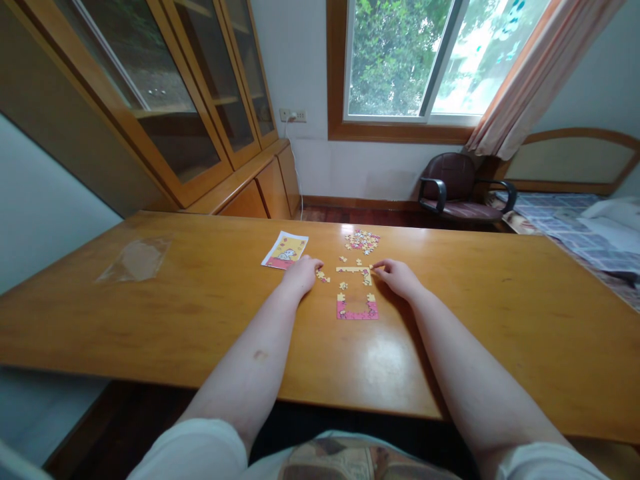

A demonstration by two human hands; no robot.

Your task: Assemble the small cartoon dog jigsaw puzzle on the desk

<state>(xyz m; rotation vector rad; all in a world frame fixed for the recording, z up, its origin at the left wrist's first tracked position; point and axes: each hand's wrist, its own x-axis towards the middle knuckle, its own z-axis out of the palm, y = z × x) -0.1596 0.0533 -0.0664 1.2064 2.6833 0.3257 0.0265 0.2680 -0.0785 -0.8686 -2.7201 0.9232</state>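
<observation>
My left hand [301, 275] rests by the picture card, fingers curled together at a few loose puzzle pieces [324, 277]; whether one is pinched is too small to tell. At the upper right corner of a joined yellow strip [350, 269], my right hand [397, 275] has thumb and index finger closed on the edge puzzle piece there. Below that strip lies a joined pink and yellow U-shaped section [357, 316], apart from it. A single loose piece [343, 286] sits between the two sections.
A heap of puzzle pieces [362, 241] lies beyond the strip, with several strays nearer. The picture card [286, 251] shows a white animal on yellow. A clear plastic bag [137, 259] lies on the wooden table [210, 320] at left. An armchair [453, 183] stands behind.
</observation>
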